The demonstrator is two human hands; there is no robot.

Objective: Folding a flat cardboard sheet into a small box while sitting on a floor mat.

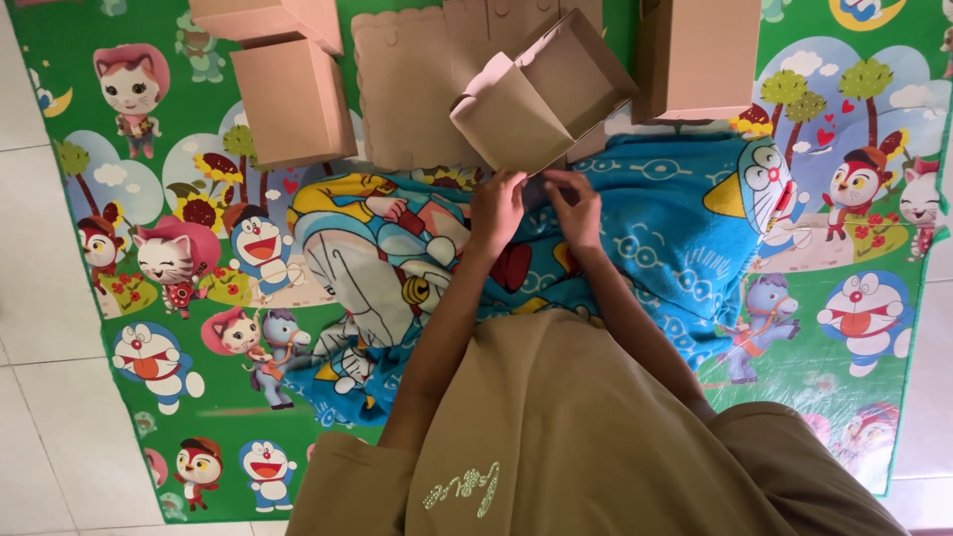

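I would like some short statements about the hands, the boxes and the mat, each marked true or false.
1. Both hands, the left hand and the right hand, are at the lower edge of a half-folded cardboard box. True.
2. The half-folded box is closed with tape. False: its top is open and its flaps stand apart.
3. Finished brown boxes lie on the mat to the left. True.
4. The mat is plain grey. False: it is green with cartoon animals.
5. A blue cartoon blanket lies under the hands. True.
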